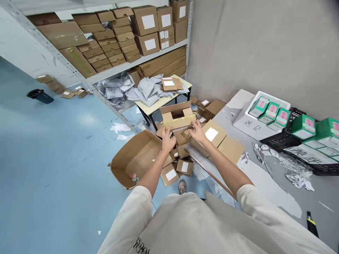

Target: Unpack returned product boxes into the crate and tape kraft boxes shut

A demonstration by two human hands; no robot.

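box point(178, 119) is in the air left of the desk point(323, 197), above the pile point(182, 151) of boxes on the floor. left hand point(168, 140) pinches its near corner farther from the desk, right hand point(197, 132) pinches the near corner closer to the desk — no palm under the base that i can see.

handling guess: light, since fingertip holds at two corners seem enough. thin cardboard, so walls fairly stiff along the folds, soft mid-panel. far flap stands up, likely floppy and a poor grip. tape point(182, 122) along the near side probably slicker than bare board, but should stiffen that edge. not fragile, just easy to crease. can't tell if anything's inside; the opening is dark.

best hold: the two near corners, thumbs against fingers, as now — or flat on the end walls if it turns out heavier. watch clearance on the desk side: labelled box point(218, 130) sits at the desk's left edge, close to the right wrist. big carton point(132, 151) is well left of the desk.
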